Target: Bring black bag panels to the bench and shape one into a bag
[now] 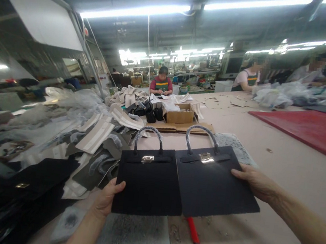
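Two flat black handbag panels are held side by side above the worktable (279,169). Each has a wrapped arched handle and a silver metal clasp near the top. My left hand (106,199) grips the lower left corner of the left panel (148,184), thumb on its front. My right hand (255,182) holds the right edge of the right panel (213,184), fingers closed on it. The right panel overlaps the left one slightly at the middle.
A red-handled tool (195,238) and a grey stone slab (132,238) lie under the panels. Piles of black and beige cut pieces (94,141) crowd the left. A cardboard box (178,116) sits behind. A red mat (312,129) lies right. Three other people work at the far end.
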`<state>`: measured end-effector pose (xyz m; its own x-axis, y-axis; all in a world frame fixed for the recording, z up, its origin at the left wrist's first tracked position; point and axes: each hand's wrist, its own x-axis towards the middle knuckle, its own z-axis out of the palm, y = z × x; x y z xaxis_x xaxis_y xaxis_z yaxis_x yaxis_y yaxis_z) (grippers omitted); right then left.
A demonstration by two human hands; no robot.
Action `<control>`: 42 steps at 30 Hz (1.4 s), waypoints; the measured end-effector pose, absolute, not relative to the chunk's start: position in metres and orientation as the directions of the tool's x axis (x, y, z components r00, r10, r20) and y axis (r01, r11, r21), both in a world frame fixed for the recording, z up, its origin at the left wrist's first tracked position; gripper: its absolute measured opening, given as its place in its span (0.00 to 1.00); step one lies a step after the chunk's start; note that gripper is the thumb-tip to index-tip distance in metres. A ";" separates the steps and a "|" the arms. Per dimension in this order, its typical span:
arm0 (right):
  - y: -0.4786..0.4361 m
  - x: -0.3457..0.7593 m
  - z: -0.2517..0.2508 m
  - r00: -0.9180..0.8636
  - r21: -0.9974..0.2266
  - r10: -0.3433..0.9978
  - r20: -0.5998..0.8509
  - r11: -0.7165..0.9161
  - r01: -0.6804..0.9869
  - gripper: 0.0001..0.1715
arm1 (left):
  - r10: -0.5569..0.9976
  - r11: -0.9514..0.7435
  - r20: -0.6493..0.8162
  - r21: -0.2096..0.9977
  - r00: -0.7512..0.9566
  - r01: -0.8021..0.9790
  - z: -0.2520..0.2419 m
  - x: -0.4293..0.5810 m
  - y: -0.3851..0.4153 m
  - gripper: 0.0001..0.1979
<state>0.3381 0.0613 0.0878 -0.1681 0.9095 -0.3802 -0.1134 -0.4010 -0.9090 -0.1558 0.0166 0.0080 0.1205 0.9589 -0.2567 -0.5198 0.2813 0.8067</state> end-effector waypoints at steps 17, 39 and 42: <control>0.061 0.343 0.076 -0.222 -0.925 0.933 -0.282 -0.326 -0.196 0.17 | 0.939 0.177 -0.318 0.777 -0.134 -0.603 0.002 -0.164 0.026 0.39; 0.064 0.352 0.076 -0.007 -0.942 0.961 -0.275 -0.271 -0.198 0.12 | 0.935 0.251 -0.342 0.823 -0.093 -0.510 0.008 -0.145 0.010 0.35; 0.061 0.351 0.078 -0.032 -0.936 0.957 -0.287 -0.288 -0.202 0.14 | 0.940 0.258 -0.336 0.815 -0.061 -0.519 0.007 -0.148 0.010 0.32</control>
<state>0.3509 0.0611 0.0784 -0.0316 0.9573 -0.2873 -0.2019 -0.2876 -0.9362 -0.1475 0.0103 0.0065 -0.0615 0.9397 -0.3365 -0.5188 0.2579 0.8151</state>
